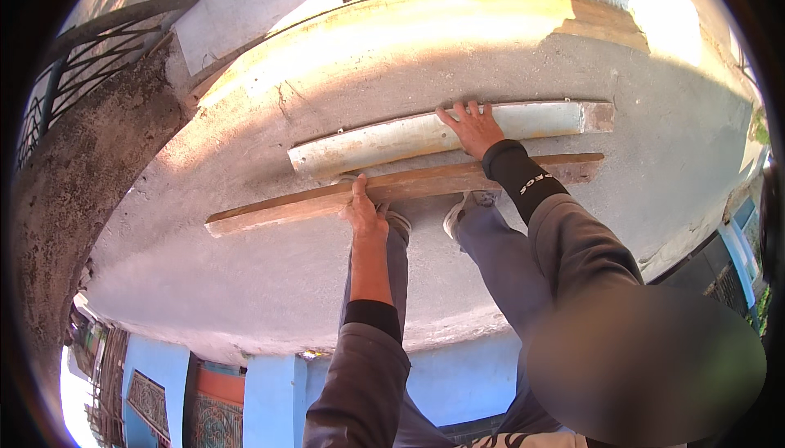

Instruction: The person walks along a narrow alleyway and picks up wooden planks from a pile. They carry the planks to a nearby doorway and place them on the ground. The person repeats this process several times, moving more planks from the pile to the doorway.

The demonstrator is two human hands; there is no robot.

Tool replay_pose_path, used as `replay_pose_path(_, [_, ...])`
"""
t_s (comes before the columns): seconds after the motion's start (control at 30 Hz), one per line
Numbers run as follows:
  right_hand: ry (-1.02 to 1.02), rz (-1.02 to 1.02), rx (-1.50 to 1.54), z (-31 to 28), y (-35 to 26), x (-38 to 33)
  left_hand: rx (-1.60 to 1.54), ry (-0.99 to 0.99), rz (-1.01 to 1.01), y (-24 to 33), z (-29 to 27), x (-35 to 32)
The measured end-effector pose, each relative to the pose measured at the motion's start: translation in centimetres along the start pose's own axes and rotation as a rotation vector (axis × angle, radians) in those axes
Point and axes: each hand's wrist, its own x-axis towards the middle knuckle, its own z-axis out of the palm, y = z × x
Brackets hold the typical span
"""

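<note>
Setting: a grey concrete slab [270, 284] seen from above, sunlit along its far edge and shaded nearer the person, with a rough concrete parapet [90, 170] and a dark metal railing [98, 47] at the left.
Wooden plank: a long, narrow brown wooden plank [278, 207] lies flat on the slab, running from lower left to upper right, its right end reaching past the right forearm.
Metal straightedge: a pale, weathered metal straightedge [376, 141] lies just beyond the plank and roughly parallel to it, a rust-brown patch at its right end; the two pieces lie close together, and whether they touch cannot be told.
Left hand: the left hand [364, 215] rests on the near edge of the plank about midway along it, its grip closed over the wood with the thumb up on the top face.
Right hand: the right hand [473, 127] lies palm down on the straightedge, fingers spread apart and flat, pressing rather than clasping.
Sleeves: grey sleeves with black cuffs cover both forearms, the right one crossing over the plank.
Feet: two pale shoes [458, 212] stand on the slab just behind the plank, between the arms.
Surroundings: blue walls [270, 399] show past the slab's near edge.
</note>
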Motion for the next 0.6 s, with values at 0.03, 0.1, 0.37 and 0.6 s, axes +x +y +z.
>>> replay_pose_path(0.03, [-0.019, 0.008, -0.004, -0.1, 0.6, -0.2, -0.002, -0.02, -0.009, -0.1, -0.2, -0.1])
replay_pose_path(0.1, [-0.068, 0.029, -0.005, -0.8, 1.5, -0.5, -0.01, 0.035, -0.023, 0.1, 0.1, 0.0])
replay_pose_path(0.37, [0.007, 0.017, -0.083, 1.5, 5.4, -1.1, -0.038, -0.057, -0.038, -0.2, -0.1, 0.7])
replay_pose_path(0.6, [0.036, -0.004, -0.074, 1.9, 4.7, -0.9, -0.024, -0.007, -0.018, -0.4, 0.6, 0.1])
